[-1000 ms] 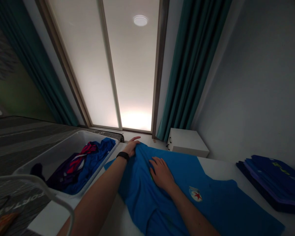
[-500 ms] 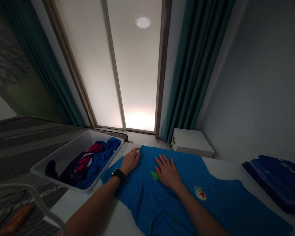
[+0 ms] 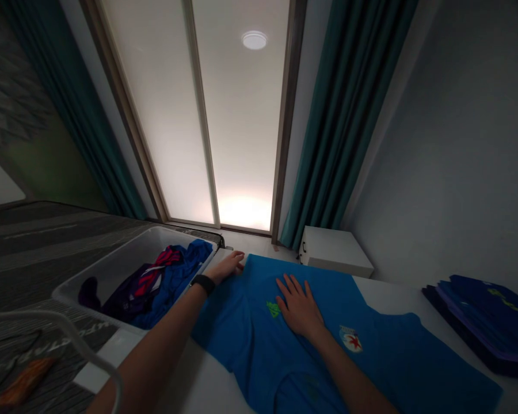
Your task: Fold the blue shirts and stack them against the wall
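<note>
A blue T-shirt (image 3: 259,339) with a green print and a round white badge with a red star lies spread on the white table. My right hand (image 3: 301,307) rests flat on its chest area, fingers spread, beside the green print. My left hand (image 3: 227,265), below a dark wristband, is at the shirt's far left, next to the far corner. Its fingers point forward with a small gap to the thumb, and I see no cloth between them. The shirt's neckline lies close to me at the bottom.
A translucent plastic bin (image 3: 112,253) with crumpled blue, purple and red clothes stands at the left. A stack of folded dark blue clothes (image 3: 483,322) sits on the right of the table (image 3: 397,290). A white cabinet (image 3: 334,247) stands beyond; a pale curved tube (image 3: 75,339) crosses the lower left.
My left hand has shifted a little forward and left, away from the shirt's far corner. The left sleeve area lies slightly differently under that arm. My right hand stays flat on the shirt.
</note>
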A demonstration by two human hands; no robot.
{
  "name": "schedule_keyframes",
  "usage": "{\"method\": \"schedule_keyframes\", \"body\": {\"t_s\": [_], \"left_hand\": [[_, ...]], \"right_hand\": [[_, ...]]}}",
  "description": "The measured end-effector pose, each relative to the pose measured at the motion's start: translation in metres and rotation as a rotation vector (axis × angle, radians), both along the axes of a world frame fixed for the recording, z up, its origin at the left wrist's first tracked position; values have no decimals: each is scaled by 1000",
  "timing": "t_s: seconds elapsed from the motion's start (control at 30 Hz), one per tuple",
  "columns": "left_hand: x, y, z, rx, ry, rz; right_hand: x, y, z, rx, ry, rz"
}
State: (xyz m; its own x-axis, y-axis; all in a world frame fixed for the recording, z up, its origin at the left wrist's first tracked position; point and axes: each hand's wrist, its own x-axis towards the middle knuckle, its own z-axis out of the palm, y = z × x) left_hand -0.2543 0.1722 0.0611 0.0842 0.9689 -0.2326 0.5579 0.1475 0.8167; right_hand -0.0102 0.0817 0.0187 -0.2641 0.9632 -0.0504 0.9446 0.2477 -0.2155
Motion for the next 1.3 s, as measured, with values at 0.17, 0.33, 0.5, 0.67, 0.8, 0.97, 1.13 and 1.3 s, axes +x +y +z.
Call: {"method": "schedule_keyframes", "body": {"t_s": [0.17,0.33,0.5,0.67,0.8,0.97,1.13,1.3], "left_hand": [[11,25,-1,-56,-128,-96],[31,47,-12,-69,-36,-165],[44,61,-18,69,191,-164],[31,49,-31,300,442,-29],[18,36,-42,431,574,-2],[13,31,-45,523,624,-112],[1,22,-46,506,680,-180],[-15,14,-47,462,725,-156]], "right_hand": [[1,1,-2,0,21,5],[1,1,0,-14,32,0],[1,1,2,-19,37,2],[2,2,0,0,44,16],[2,3,-2,10,47,37],[3,2,0,0,48,31],[3,1,3,-27,43,22],[3,1,3,-51,39,24]]}}
